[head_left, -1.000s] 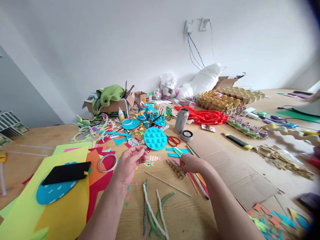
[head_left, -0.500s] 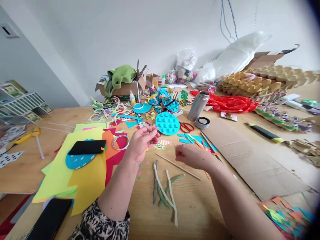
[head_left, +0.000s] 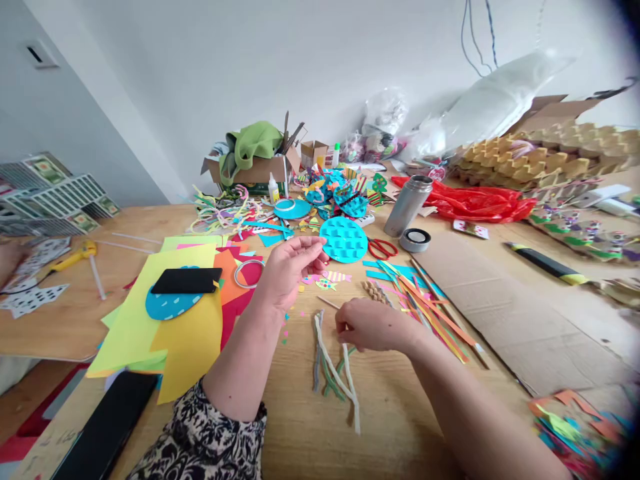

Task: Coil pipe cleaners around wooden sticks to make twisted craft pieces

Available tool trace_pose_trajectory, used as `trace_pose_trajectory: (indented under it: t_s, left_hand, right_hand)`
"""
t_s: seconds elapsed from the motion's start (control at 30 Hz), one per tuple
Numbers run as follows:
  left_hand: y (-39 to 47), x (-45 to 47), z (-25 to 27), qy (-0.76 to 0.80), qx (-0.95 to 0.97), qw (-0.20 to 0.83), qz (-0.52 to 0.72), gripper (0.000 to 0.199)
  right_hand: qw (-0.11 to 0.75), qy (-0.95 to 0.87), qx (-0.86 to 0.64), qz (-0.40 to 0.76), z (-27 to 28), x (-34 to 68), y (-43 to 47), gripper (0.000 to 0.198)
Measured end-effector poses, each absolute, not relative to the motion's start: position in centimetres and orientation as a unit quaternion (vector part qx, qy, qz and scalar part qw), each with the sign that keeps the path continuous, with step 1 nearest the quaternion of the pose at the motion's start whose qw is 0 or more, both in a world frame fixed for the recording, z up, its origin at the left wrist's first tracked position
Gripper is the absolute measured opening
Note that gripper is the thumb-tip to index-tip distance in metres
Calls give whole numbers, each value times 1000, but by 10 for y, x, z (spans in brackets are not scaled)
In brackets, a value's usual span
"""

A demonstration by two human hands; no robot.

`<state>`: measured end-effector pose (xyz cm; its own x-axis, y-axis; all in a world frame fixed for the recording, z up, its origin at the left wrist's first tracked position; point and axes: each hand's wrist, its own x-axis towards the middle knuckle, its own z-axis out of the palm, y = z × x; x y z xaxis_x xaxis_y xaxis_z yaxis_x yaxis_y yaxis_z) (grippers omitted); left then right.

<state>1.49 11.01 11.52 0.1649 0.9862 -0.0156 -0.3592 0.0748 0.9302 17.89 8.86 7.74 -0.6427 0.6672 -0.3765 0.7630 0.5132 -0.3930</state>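
Note:
My left hand (head_left: 297, 270) is closed in a pinch, thumb against fingertips. Its fingertips overlap the left edge of a round blue disc (head_left: 344, 240) with raised folded squares; whether they touch it, or what they hold, I cannot make out. My right hand (head_left: 375, 325) is bent low over the table with curled fingers, at the top of a white pipe cleaner (head_left: 349, 380). A thin wooden stick (head_left: 327, 303) runs under that hand. Another white pipe cleaner (head_left: 333, 370), green ones and a grey one lie beside it. The right fingertips are mostly hidden.
Coloured paper sheets (head_left: 193, 360) and a black phone (head_left: 186, 281) lie left. Beyond my hands are red scissors (head_left: 383, 249) and a steel flask (head_left: 407, 205). Paper strips (head_left: 425, 303), cardboard (head_left: 510, 307) and a cutter (head_left: 545, 262) lie right. A yellow glue gun (head_left: 75, 257) lies far left.
My right hand has moved left and down to the pipe cleaners, uncovering paper strips and a bumpy brown piece. My left hand keeps its pinch near the disc. The view has shifted slightly.

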Motion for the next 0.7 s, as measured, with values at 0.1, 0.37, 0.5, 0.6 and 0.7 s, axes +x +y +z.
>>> trace_pose_trajectory:
  t_s: [0.1, 0.37, 0.5, 0.6, 0.7]
  left_hand:
    - [110, 13, 117, 354, 431, 631, 539, 20]
    - [105, 11, 122, 330, 451, 621, 549, 18]
    - [102, 11, 125, 325, 456, 620, 550, 17]
    - [101, 11, 126, 324, 462, 618, 548, 17]
    - [100, 12, 127, 328, 468, 616, 543, 18]
  right_hand:
    - [114, 865, 421, -248, 80, 193, 93, 19]
    - [196, 853, 418, -243, 61, 202, 105, 21]
    - [210, 856, 407, -240, 61, 197, 101, 18]
    - [190, 868, 391, -241, 69, 196, 96, 15]
    - [164, 879, 373, -249, 81, 196, 88, 15]
